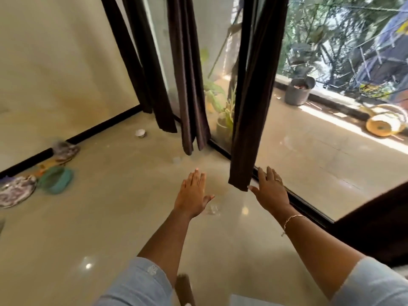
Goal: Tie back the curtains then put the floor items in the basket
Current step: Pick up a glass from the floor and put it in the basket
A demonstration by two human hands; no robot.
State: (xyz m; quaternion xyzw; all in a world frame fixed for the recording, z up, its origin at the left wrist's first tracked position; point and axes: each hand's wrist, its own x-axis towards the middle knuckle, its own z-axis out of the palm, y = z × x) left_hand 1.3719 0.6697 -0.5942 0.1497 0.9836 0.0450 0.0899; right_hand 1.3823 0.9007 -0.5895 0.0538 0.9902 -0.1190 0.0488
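Left hand [194, 193] and right hand [270, 191] are held flat over the floor, fingers straight and close together, nothing gripped, the right thumb just beside the hem of the loose-hanging near curtain [249, 107]; a green bowl [56, 180] is seen left by the wall.

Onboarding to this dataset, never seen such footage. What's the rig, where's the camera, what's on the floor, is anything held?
No machine here: a person's two bare hands, filmed by one wide-angle camera worn on the head, looking forward and down. The left hand and right hand reach forward, fingers straight, holding nothing; the right is beside the hem of a dark curtain, which hangs untied. On the floor near the wall lie a teal item, a patterned item and a small pale bowl; blur hides more detail.
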